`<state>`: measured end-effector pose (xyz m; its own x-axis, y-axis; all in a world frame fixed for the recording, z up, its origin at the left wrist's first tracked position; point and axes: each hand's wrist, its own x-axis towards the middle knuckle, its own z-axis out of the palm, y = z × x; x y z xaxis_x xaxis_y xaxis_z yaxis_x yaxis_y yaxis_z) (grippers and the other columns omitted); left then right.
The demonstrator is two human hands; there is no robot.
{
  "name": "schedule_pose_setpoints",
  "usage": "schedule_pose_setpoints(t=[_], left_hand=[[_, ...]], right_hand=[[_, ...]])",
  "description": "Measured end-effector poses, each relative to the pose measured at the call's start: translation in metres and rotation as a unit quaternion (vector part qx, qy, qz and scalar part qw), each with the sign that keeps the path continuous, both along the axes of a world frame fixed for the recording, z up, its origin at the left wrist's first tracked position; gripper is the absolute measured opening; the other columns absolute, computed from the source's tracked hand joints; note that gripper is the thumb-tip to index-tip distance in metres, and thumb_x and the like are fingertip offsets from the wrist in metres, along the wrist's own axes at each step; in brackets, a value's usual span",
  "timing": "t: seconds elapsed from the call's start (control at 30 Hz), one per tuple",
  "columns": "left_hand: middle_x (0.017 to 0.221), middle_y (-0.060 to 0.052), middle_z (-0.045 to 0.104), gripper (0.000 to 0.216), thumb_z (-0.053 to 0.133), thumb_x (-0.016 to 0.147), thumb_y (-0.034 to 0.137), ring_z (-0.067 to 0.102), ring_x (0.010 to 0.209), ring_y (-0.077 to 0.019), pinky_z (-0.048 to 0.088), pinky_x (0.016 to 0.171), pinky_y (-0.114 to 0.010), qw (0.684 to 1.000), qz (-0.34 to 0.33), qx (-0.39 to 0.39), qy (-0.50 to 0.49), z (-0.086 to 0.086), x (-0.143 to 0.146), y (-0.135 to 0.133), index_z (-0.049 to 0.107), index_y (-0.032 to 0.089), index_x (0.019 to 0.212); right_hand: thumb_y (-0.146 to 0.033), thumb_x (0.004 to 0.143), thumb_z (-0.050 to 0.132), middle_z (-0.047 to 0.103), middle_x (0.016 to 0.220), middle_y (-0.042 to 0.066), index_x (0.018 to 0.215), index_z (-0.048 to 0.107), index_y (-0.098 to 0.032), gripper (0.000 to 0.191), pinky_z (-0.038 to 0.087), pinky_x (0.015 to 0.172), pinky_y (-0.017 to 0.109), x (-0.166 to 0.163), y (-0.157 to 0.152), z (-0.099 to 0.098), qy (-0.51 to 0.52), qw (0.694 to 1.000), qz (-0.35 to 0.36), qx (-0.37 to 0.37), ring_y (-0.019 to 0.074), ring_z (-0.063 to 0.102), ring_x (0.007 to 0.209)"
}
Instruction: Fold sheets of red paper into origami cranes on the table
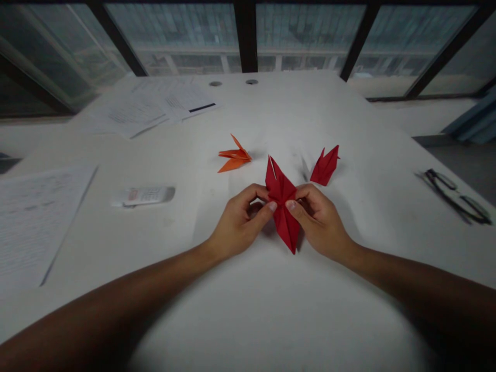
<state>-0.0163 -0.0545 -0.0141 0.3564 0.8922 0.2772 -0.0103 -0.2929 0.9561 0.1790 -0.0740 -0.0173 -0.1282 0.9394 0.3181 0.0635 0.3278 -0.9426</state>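
Observation:
Between my two hands is a red folded origami paper, pointed at its top and bottom, with a slit near the upper tip. My left hand pinches its left side, thumb on the front and fingers behind. On the opposite side my right hand grips it the same way, its thumb near the middle crease. Beyond my left hand lies an orange origami piece with several thin points. A second, smaller red origami piece rests past my right hand.
On the white table, a white glue tube lies to the left. Printed sheets cover the left edge, with more papers at the back left. Black-framed glasses are at the right edge. Windows stand behind the table.

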Motion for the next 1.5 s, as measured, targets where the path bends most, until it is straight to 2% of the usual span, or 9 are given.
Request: schedule_pose_setpoints(t=[0.2,0.47,0.67,1.0,1.2,1.37,1.5], left_hand=[[0.1,-0.004,0.067,0.009,0.065,0.098,0.026,0.061,0.086,-0.0141,0.053,0.08,-0.028,1.0,0.001,0.005,0.015,0.0009,0.0011,-0.0005,0.066,0.02,0.105],[0.104,-0.004,0.064,0.011,0.064,0.099,0.026,0.063,0.091,-0.0153,0.053,0.081,-0.028,1.0,0.001,0.005,0.004,-0.0016,-0.0006,0.0,0.061,0.02,0.107],[0.101,-0.003,0.064,0.011,0.064,0.098,0.026,0.061,0.086,-0.0144,0.052,0.078,-0.027,1.0,0.02,0.004,0.001,-0.0028,0.0005,0.0037,0.059,0.021,0.106],[0.099,-0.003,0.061,0.01,0.061,0.1,0.027,0.059,0.089,-0.0159,0.05,0.081,-0.029,1.0,0.004,-0.006,-0.012,0.0003,0.0011,0.0007,0.055,0.021,0.105],[0.107,-0.004,0.061,0.032,0.075,0.089,0.022,0.06,0.096,-0.0173,0.051,0.081,-0.028,1.0,-0.004,0.007,-0.005,0.0023,0.0011,-0.0007,0.053,0.023,0.114],[0.103,-0.004,0.064,0.022,0.072,0.091,0.021,0.062,0.092,-0.0163,0.05,0.078,-0.028,0.998,0.029,0.045,0.038,0.0024,-0.0011,-0.0001,0.061,0.022,0.11],[0.102,-0.004,0.065,0.011,0.068,0.094,0.021,0.062,0.09,-0.0163,0.051,0.081,-0.03,0.994,0.005,0.102,0.05,0.0035,-0.0031,-0.0002,0.065,0.022,0.105]], right_hand=[[-0.035,0.098,0.069,0.065,0.083,-0.002,0.093,0.062,-0.024,0.013,0.048,0.068,0.028,0.0001,-0.0018,-0.0007,-0.003,1.0,-0.006,-0.03,0.0136,0.061,0.075],[-0.029,0.094,0.073,0.066,0.088,-0.003,0.098,0.062,-0.026,0.012,0.05,0.075,0.028,-0.0008,0.0005,-0.0023,0.015,1.0,-0.005,-0.022,0.0138,0.064,0.081],[-0.025,0.094,0.072,0.071,0.107,0.002,0.11,0.066,-0.026,0.017,0.053,0.091,0.034,-0.0014,0.0018,-0.0012,0.018,1.0,0.013,-0.009,0.0178,0.067,0.098],[-0.031,0.097,0.069,0.071,0.09,-0.001,0.099,0.066,-0.025,0.008,0.052,0.071,0.028,0.0009,0.0012,0.0,0.008,1.0,-0.001,-0.028,0.0142,0.066,0.078],[-0.033,0.098,0.067,0.07,0.093,0.0,0.1,0.064,-0.024,0.01,0.052,0.075,0.03,0.0002,0.0006,-0.0006,0.012,0.999,0.001,-0.04,0.0158,0.066,0.083],[-0.036,0.1,0.064,0.067,0.086,0.0,0.098,0.062,-0.024,0.013,0.049,0.067,0.028,-0.0001,0.0,-0.0002,-0.005,0.999,-0.008,-0.039,0.0149,0.061,0.076],[-0.035,0.099,0.067,0.066,0.087,-0.001,0.098,0.061,-0.024,0.012,0.048,0.068,0.028,0.001,-0.0007,-0.0003,-0.012,1.0,0.003,-0.022,0.0143,0.061,0.076]])
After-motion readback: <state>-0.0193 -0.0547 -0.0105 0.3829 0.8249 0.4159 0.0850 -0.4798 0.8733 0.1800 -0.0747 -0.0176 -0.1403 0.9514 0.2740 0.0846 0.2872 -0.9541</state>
